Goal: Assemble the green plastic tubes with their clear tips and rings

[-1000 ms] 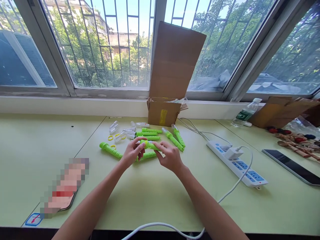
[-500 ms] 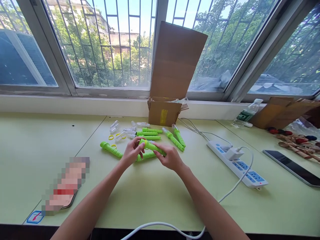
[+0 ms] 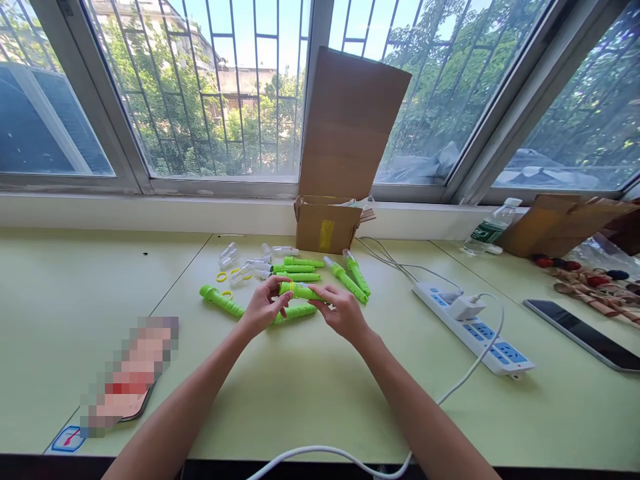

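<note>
Both hands hold one bright green plastic tube (image 3: pixel 299 291) above the table, lying nearly level, with a ridged end at the left and a yellow ring round it. My left hand (image 3: pixel 264 305) pinches the ridged end. My right hand (image 3: pixel 344 309) grips the other end, which its fingers partly hide. Beneath and to the left, a longer green tube (image 3: pixel 223 301) lies on the table and passes behind my left hand. Another green piece (image 3: pixel 300 312) rests just below the held one. Beyond the hands are several green tubes (image 3: pixel 300 269), clear plastic caps (image 3: pixel 229 255) and yellow rings (image 3: pixel 221 276).
An open cardboard box (image 3: pixel 327 227) stands at the window. To the right are a white power strip (image 3: pixel 473 330) with plugged-in cables, a water bottle (image 3: pixel 493 230), a tablet (image 3: pixel 580 333) and wooden pieces with balls (image 3: pixel 595 283). A blurred phone-like item (image 3: pixel 135 373) lies at left.
The held tube has turned from slanting down to the right to nearly level. My right hand has shifted slightly to the right along it; both hands keep hold.
</note>
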Motion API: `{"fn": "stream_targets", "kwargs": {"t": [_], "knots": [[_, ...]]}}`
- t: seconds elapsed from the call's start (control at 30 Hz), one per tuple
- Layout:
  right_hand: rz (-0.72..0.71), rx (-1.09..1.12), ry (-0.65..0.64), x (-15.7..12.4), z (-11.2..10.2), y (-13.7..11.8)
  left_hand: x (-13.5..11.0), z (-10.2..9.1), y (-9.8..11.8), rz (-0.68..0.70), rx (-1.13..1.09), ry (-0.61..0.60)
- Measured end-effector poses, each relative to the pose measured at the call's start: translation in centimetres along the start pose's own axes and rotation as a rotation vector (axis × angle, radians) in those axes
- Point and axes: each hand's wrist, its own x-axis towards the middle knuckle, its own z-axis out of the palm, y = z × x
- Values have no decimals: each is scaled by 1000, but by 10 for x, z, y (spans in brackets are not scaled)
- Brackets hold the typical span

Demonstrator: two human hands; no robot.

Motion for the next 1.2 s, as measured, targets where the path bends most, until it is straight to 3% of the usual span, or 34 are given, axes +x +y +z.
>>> {"fn": "stream_targets", "kwargs": {"t": [0.17,0.43,0.93,1.2], "knots": [[9,-83,67,0,3,-5,0,3,-2,40,-9,76],[25,-4,-51,-1,3,-11,1,2,1,78,-100,100],[-10,8,-56,-3,4,-14,2,0,-1,-20,-87,83],[121,158,-126,-2,1,-17,3,0,0,-30,-75,66]]}}
